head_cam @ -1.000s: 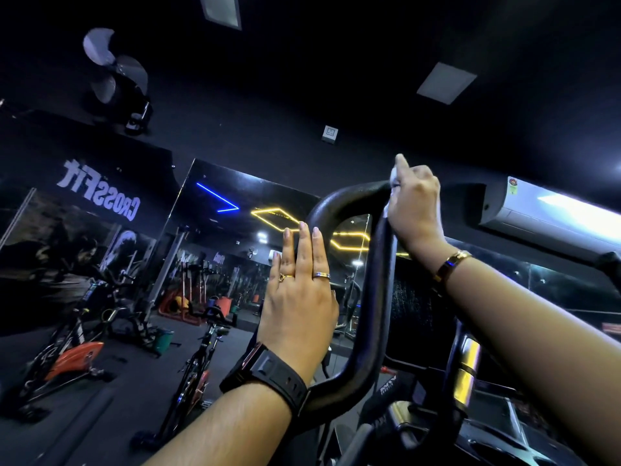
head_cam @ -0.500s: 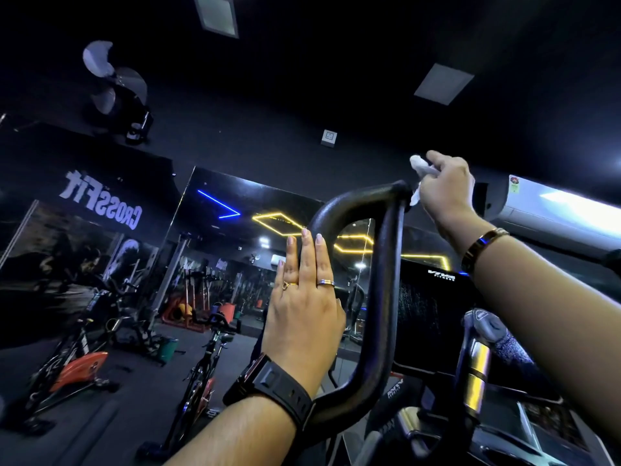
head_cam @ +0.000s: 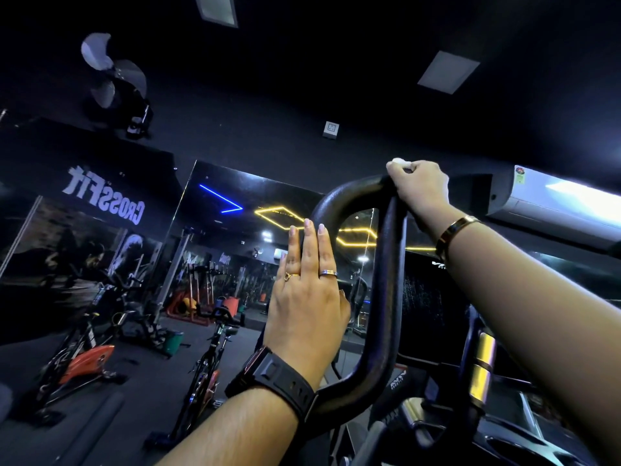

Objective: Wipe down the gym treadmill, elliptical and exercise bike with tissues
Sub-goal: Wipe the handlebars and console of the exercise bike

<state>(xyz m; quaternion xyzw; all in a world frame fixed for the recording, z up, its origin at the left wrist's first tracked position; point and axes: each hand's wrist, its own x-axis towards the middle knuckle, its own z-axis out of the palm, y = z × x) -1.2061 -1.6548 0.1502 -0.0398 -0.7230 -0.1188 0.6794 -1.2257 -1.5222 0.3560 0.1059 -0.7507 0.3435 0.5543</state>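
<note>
Both hands were on the machine's looped handle (head_cam: 386, 280), one with a tissue (head_cam: 399, 162).

The right hand (head_cam: 421, 190) was curled over the loop's top right corner, its fingers closed round the white tissue, of which only a small wad showed above the knuckles, pressed on the bar. The left hand (head_cam: 307, 307) was flat, fingers straight, together and pointing up, laid along the loop's left side; whether the palm touched the bar was hidden. A black watch (head_cam: 279, 378) sat on the left wrist.
</note>
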